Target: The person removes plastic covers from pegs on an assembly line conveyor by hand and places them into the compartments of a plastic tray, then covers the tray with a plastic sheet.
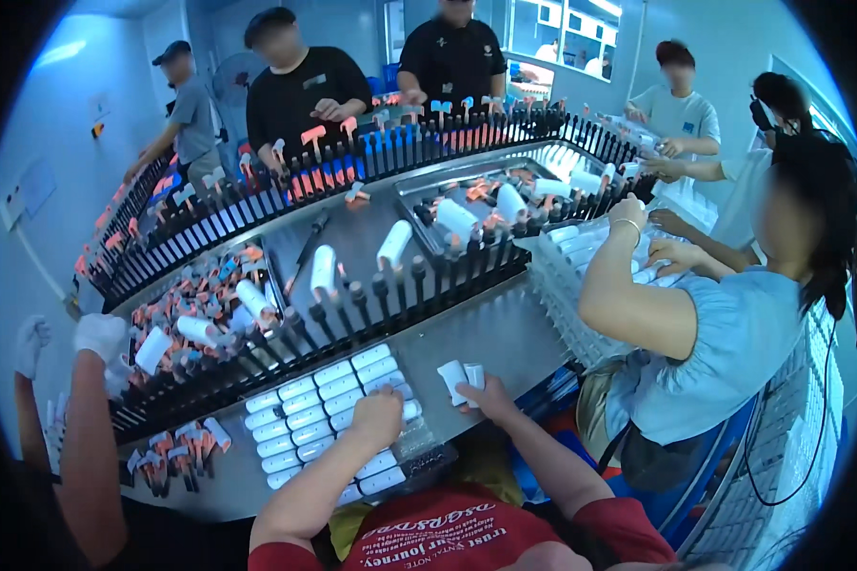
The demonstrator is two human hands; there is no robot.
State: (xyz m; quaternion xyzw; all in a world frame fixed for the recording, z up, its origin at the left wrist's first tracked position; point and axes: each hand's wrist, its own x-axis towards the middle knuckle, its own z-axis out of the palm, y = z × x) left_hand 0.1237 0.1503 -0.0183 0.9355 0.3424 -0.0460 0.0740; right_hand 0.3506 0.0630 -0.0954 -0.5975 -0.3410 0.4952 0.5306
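My left hand [378, 416] is closed above a clear plastic tray [415, 440] filled with rows of white oblong casings [305, 417]. What its fingers hold, if anything, is hidden. One white casing [411, 409] shows right beside the knuckles. To the right, apart from the tray, my right hand [488, 398] grips a few white casings [455, 383] side by side, their long sides upright above the metal table [438, 333].
Beyond the tray runs a black rack [381, 295] of upright posts. Metal trays behind it hold orange-and-white parts [209, 285]. Lower left lies a pile of similar parts [176, 455]. A person at right handles stacked clear trays [567, 285]; gloved hands [100, 335] work at left.
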